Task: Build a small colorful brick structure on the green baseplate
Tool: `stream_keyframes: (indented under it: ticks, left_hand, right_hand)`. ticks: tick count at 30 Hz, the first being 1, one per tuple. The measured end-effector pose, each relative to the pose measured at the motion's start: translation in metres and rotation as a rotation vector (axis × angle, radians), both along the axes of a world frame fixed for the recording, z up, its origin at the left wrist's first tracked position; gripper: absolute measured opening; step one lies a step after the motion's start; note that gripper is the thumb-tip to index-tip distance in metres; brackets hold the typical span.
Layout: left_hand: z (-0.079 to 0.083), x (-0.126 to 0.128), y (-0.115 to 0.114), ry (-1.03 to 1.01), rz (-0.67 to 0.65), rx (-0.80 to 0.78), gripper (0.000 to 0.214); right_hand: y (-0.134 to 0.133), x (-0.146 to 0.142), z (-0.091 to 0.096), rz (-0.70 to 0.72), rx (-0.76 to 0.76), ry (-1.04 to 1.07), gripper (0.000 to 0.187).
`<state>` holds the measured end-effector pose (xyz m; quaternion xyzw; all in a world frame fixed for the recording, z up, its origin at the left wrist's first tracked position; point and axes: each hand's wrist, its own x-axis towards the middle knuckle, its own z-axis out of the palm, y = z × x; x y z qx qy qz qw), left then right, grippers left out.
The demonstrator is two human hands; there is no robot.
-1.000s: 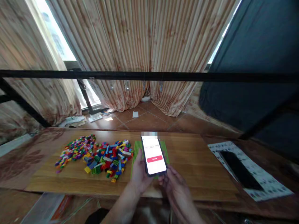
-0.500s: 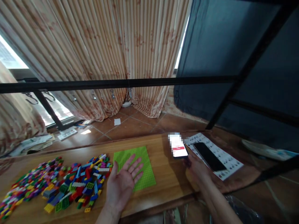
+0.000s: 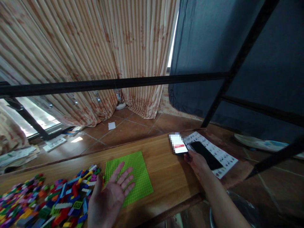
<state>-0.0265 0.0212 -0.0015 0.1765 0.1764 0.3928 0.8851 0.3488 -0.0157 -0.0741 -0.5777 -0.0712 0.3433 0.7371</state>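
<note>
My left hand [image 3: 108,198] is open, palm up, with its fingers spread and nothing in it. It hovers over the near left part of a green studded baseplate [image 3: 140,171] on the wooden table. To its left lies a loose heap of coloured building bricks [image 3: 63,193], large ones nearest the hand and smaller ones farther left. My right hand [image 3: 196,160] grips the near end of a smartphone [image 3: 179,145] with a lit screen, partly blurred out. Beside that hand, a dark phone-like slab [image 3: 206,155] rests on a white printed sheet [image 3: 229,163].
The table [image 3: 166,186] runs across the lower view. Beyond it, a black metal bar [image 3: 133,82] crosses in front of striped curtains [image 3: 133,41], and a dark blue cloth [image 3: 204,47] hangs at right. Papers [image 3: 54,143] lie on the tiled floor.
The view has turned to the right, so most things sit farther left. My left hand stays spread and palm up, and my right hand still holds the lit smartphone.
</note>
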Motion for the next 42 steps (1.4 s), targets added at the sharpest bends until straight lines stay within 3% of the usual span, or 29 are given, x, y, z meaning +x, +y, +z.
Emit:
stream_keyframes:
  ticks: [13,34,42]
  left_hand:
    - [-0.001,-0.002,0.0,-0.044,-0.026,0.032,0.068]
    - [0.001,-0.003,0.004,-0.008,-0.014,-0.006,0.066]
    - [0.006,0.003,-0.004,-0.041,-0.006,0.052,0.064]
  right_hand:
    - [-0.005,0.012,0.008,-0.135,-0.158,-0.019,0.011]
    - [-0.009,0.021,0.002,-0.183,-0.166,-0.147,0.007]
    - [-0.013,0.026,0.006,-0.164,-0.204,-0.152,0.007]
